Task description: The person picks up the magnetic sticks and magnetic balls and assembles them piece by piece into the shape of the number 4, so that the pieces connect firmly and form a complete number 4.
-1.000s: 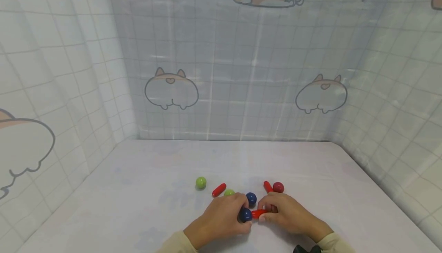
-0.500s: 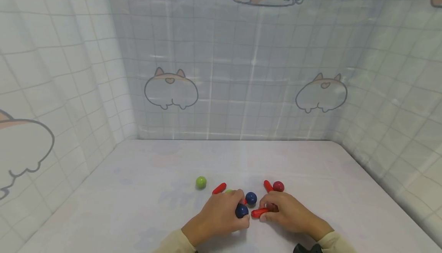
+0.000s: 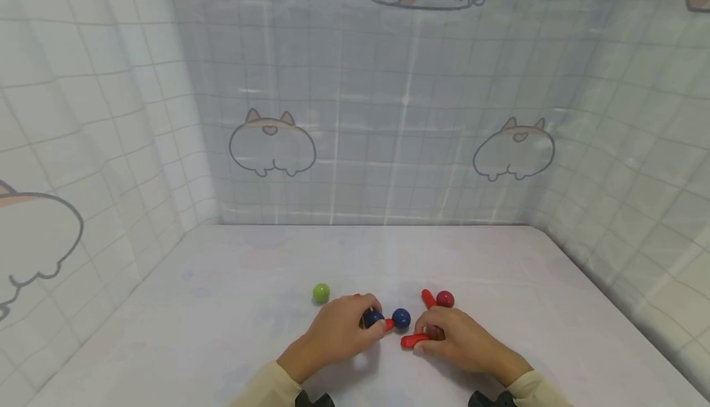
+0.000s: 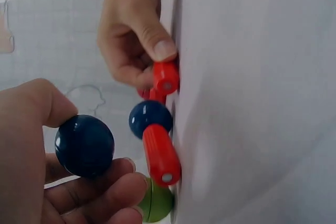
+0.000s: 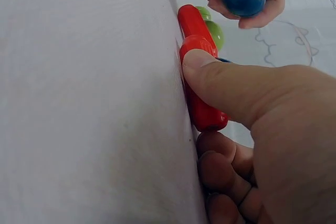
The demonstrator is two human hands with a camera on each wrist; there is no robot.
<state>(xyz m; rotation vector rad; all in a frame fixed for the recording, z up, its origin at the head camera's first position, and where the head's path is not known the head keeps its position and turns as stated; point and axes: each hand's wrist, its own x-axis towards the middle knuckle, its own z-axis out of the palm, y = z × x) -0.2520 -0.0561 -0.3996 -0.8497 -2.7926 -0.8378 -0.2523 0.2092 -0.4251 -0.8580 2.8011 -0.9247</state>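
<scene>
My left hand (image 3: 339, 332) holds a dark blue ball (image 4: 85, 145) between thumb and fingers, raised off the table. My right hand (image 3: 463, 342) pinches a red rod (image 3: 412, 341) low at the table, thumb laid along it in the right wrist view. Between the hands lies a second blue ball (image 3: 401, 319), and another red rod (image 4: 160, 153) with a small silver dot in its end reaches from it toward my left hand. A green ball (image 4: 160, 203) sits behind my left fingers, mostly hidden from the head view.
Farther left on the white table (image 3: 249, 333) is a green ball (image 3: 321, 293). A red rod (image 3: 428, 298) and a dark red ball (image 3: 445, 299) lie side by side beyond my right hand. A printed curtain (image 3: 388, 166) hangs around the table's back and sides.
My left hand has carried the blue ball leftward and farther from me, away from the end of the red rod it was against. The right hand has stayed put with its rod.
</scene>
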